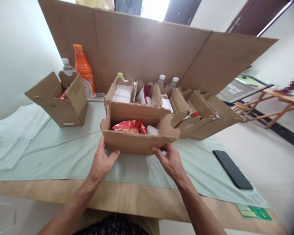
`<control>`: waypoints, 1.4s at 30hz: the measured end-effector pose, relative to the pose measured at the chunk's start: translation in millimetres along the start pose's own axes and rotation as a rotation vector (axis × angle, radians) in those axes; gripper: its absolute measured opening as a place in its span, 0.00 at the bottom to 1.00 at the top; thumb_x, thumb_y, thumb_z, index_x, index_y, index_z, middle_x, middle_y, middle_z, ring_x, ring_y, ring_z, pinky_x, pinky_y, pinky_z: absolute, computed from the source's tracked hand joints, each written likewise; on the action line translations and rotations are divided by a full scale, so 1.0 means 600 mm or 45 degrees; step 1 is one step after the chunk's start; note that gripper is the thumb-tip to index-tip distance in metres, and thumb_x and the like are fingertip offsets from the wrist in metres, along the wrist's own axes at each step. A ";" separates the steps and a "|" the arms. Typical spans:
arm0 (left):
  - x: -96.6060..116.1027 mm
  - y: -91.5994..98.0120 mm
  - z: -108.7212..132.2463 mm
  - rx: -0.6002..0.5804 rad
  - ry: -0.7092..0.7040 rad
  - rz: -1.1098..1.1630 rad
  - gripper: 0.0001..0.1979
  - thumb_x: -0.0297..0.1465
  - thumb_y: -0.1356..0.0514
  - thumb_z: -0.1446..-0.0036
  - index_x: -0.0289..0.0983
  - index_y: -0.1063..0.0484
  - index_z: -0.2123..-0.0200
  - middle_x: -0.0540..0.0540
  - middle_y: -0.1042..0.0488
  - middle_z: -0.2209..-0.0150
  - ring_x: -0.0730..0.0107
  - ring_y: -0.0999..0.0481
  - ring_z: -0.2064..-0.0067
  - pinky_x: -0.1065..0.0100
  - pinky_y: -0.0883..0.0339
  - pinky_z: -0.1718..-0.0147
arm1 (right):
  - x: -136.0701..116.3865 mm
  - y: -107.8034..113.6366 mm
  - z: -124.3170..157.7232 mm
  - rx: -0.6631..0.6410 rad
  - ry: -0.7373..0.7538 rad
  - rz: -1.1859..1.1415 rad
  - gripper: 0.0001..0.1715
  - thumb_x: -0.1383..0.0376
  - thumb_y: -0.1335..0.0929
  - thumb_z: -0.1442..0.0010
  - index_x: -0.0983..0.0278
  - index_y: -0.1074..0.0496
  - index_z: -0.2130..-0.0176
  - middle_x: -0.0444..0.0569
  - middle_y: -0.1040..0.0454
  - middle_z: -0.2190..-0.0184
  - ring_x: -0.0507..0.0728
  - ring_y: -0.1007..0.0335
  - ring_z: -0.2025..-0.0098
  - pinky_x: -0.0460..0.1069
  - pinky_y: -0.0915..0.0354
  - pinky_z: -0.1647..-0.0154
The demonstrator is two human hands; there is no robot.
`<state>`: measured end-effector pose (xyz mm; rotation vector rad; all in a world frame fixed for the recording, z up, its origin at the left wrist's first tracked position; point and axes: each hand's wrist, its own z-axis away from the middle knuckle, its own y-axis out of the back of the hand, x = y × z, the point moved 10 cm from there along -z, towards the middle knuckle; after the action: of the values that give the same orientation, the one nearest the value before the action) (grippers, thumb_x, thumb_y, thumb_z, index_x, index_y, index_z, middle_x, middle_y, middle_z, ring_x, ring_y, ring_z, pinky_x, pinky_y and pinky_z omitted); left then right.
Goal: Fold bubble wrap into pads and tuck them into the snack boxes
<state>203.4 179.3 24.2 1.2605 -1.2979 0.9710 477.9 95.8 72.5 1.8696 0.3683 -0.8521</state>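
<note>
- Front cardboard box [137, 143], open at the top, sits front and center over the pale green cloth [73, 156], right up against the row of boxes behind it, as far as I can see.
- Inside it: a shiny red packet [131, 125] on the left and middle, plus a whitish wrapped lump [152, 130] just to its right.
- Left hand [104, 160] has the box by its lower left corner, thumb along the bottom of the front.
- Right hand [169, 160] does the same on the lower right corner, so both are gripping it.
- Behind that, a bunch of open boxes [200, 125] with stuff in them, and clear bottles [161, 78] with white caps poking up.
- Off to the left, a separate open box [75, 106], with an orange bottle [84, 70] behind it and clear plastic wrap [11, 133] beside it.
- Black phone [232, 169] lies on the right side of the table [137, 195], green card [253, 212] near the edge.
- Big cardboard panel [147, 49] stands across the back.
</note>
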 end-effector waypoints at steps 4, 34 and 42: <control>0.013 -0.032 0.103 -0.095 -0.102 -0.057 0.40 0.35 0.34 0.43 0.40 0.41 0.29 0.35 0.32 0.33 0.42 0.37 0.29 0.43 0.43 0.30 | 0.042 0.093 0.103 0.085 0.012 0.108 0.29 0.41 0.34 0.38 0.59 0.29 0.77 0.46 0.32 0.85 0.55 0.40 0.84 0.50 0.44 0.85; 0.013 0.262 -0.133 0.240 -0.113 -0.087 0.36 0.38 0.38 0.49 0.36 0.32 0.36 0.37 0.29 0.34 0.45 0.34 0.32 0.46 0.42 0.32 | -0.159 -0.169 0.143 -0.491 0.561 -0.138 0.21 0.61 0.33 0.33 0.59 0.28 0.41 0.55 0.20 0.46 0.63 0.22 0.45 0.57 0.24 0.47; -0.027 0.203 -0.075 0.185 -0.078 0.046 0.36 0.52 0.42 0.36 0.38 0.37 0.32 0.38 0.32 0.32 0.50 0.34 0.31 0.51 0.44 0.30 | -0.112 -0.234 0.051 -0.496 0.261 -0.151 0.22 0.50 0.30 0.38 0.62 0.28 0.53 0.54 0.20 0.60 0.59 0.24 0.68 0.53 0.26 0.68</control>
<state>87.8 240.8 27.3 1.3913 -1.3206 1.0753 335.7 139.2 17.7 1.5833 0.7252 -0.6133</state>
